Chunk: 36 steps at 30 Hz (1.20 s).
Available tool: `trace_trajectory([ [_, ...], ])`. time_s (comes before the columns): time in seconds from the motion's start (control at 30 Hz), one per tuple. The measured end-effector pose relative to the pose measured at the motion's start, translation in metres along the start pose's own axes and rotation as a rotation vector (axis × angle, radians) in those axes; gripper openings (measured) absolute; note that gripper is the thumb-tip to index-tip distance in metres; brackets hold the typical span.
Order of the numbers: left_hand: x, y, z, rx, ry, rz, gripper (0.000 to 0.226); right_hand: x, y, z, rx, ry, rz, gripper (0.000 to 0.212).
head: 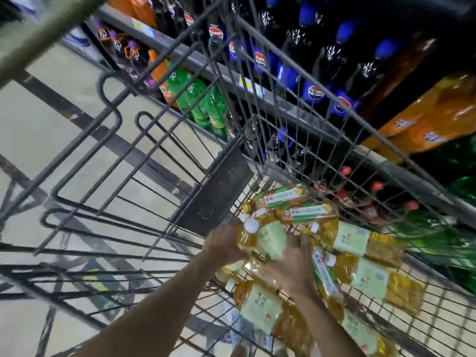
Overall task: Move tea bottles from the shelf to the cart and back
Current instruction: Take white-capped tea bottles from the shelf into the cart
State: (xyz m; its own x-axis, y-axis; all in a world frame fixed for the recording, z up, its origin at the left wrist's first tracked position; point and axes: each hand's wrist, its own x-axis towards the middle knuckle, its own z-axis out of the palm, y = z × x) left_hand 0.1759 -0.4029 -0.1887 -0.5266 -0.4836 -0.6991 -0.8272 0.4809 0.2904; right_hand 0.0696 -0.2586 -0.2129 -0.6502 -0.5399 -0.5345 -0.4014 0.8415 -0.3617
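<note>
Both of my hands reach down into the wire cart (296, 73). My left hand (224, 247) grips a tea bottle (262, 239) with a white cap and pale green label near its neck. My right hand (291, 269) lies over the same bottle's lower body, fingers curled around it. Several more amber tea bottles (365, 279) lie on their sides on the cart floor. Two slimmer ones (296, 204) lie at the far end.
The cart's folded child seat flap (216, 191) stands left of the bottles. Beyond the cart's far wall, shelves (283, 104) hold cola bottles with blue caps (314, 94), green soda (195, 99) and orange soda (425, 119). Pale tiled floor (38, 124) lies to the left.
</note>
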Motion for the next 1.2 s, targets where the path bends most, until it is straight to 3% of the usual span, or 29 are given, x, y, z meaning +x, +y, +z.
trace_trajectory([
  [0.1,0.010,0.016,0.007,-0.223,0.074,-0.075,0.089,0.007,0.025,-0.008,0.058,0.047,0.082,0.089],
  [0.23,0.022,0.050,0.032,-0.329,0.092,-0.092,0.079,0.011,0.037,-0.007,0.147,-0.007,0.141,0.087],
  [0.33,0.026,0.064,0.048,-0.265,0.096,-0.104,0.070,0.015,0.043,-0.001,0.221,0.009,0.166,0.091],
  [0.53,0.023,0.068,0.069,-0.190,0.152,-0.110,0.094,0.020,0.048,0.006,0.278,0.074,0.210,0.088],
  [0.8,0.019,0.072,0.059,-0.171,0.202,-0.130,0.074,0.017,0.051,0.000,0.378,0.073,0.214,0.085],
  [0.93,-0.003,0.087,0.036,-0.254,0.261,-0.127,0.069,0.003,0.049,-0.029,0.531,0.065,0.216,0.089],
  [1.2,-0.084,0.136,-0.013,-0.371,0.388,-0.100,0.078,-0.049,0.032,-0.127,0.624,0.136,0.129,0.070],
])
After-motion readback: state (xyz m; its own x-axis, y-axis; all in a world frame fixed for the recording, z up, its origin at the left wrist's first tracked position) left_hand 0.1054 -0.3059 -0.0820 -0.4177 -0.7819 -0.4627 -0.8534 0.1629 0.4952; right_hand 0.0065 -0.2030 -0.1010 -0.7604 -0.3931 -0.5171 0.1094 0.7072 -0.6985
